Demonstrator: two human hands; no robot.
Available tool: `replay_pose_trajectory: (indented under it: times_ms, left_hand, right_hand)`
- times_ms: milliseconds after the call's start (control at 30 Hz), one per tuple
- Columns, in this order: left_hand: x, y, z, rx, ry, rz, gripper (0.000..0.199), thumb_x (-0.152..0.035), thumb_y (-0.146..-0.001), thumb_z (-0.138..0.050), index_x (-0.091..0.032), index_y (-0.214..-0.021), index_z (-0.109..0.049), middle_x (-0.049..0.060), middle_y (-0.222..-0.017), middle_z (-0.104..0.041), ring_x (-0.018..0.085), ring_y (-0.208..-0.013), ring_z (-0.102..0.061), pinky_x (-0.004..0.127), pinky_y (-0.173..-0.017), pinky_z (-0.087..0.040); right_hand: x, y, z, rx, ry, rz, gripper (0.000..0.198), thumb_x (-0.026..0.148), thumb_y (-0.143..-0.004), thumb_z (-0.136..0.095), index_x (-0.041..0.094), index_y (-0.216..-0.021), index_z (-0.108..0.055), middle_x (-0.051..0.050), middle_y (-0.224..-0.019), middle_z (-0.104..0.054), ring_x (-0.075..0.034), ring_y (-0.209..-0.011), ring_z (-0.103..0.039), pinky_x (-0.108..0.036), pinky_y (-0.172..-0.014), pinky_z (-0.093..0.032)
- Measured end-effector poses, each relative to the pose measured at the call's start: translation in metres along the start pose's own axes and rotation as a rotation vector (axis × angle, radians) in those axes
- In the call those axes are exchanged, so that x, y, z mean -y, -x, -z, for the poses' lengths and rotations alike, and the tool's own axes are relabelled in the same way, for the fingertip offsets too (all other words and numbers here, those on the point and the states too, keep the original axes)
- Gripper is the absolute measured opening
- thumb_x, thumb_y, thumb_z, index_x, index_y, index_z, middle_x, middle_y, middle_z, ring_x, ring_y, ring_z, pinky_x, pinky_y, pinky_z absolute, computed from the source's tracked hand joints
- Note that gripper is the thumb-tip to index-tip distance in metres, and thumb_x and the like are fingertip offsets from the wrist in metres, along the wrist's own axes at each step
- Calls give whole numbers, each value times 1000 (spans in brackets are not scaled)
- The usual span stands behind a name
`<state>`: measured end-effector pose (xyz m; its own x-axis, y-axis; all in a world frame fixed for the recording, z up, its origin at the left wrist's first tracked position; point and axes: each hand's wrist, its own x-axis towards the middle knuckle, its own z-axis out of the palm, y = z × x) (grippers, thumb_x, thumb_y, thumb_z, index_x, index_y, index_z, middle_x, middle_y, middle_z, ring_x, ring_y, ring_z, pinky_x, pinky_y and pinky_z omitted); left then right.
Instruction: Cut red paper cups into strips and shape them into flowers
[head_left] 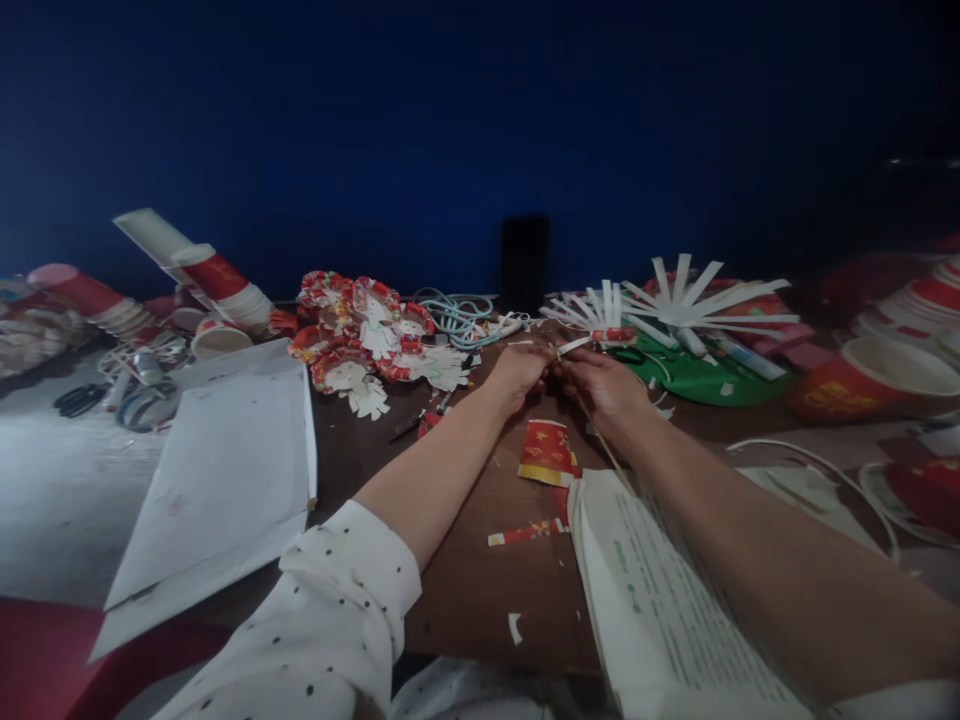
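My left hand (520,374) and my right hand (609,392) meet over the middle of the brown table, fingertips almost touching. Between them shows a narrow white paper strip (574,346), pinched at its left end by my left fingers. From beneath my right fingers a thin stick (611,455) slants down towards me, and my right hand is closed around its upper part. Just how the strip and stick meet is hidden by the fingers. Below the hands lie a red and gold paper cup piece (545,450) and a narrow red strip (525,533).
Left of the hands are red and white paper flowers (360,325) and white sheets (217,470). Fringed white paper pieces (686,300) lie on a green sheet (720,385) at the right. A printed paper bag (660,590) lies under my right forearm. Stacked red cups (225,285) stand farther left.
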<state>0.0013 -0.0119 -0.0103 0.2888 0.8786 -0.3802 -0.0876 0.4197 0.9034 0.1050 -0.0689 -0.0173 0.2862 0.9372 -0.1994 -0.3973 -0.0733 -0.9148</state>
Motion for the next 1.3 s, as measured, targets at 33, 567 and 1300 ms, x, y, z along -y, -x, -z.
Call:
replay_pose_trajectory:
  times_ms: [33,567,1300]
  left_hand:
    - [0,-1,0,4,-30,-10,21,-15,-82,-67,-15,-62,-60,1,-55,-56,7,-48,-43,19,-47,-30]
    - [4,1,-3,-1,-109,-49,22,-20,-83,-68,-15,-63,-61,-1,-56,-55,6,-45,-42,20,-46,-31]
    - [2,8,-8,-18,-121,-82,20,-23,-84,-68,-17,-66,-63,1,-58,-59,11,-54,-54,21,-52,-39]
  right_hand:
    - [0,0,0,-11,0,-5,22,10,-60,-70,20,-79,-73,2,-64,-67,-10,-55,-57,-18,-44,-40]
    - [-2,0,1,-234,174,67,10,29,-76,-73,24,-68,-69,-1,-64,-70,-15,-53,-61,-26,-46,-45]
    - [-2,6,-2,-272,260,213,18,40,-76,-71,22,-74,-71,0,-61,-68,-19,-57,-63,-28,-46,-46]
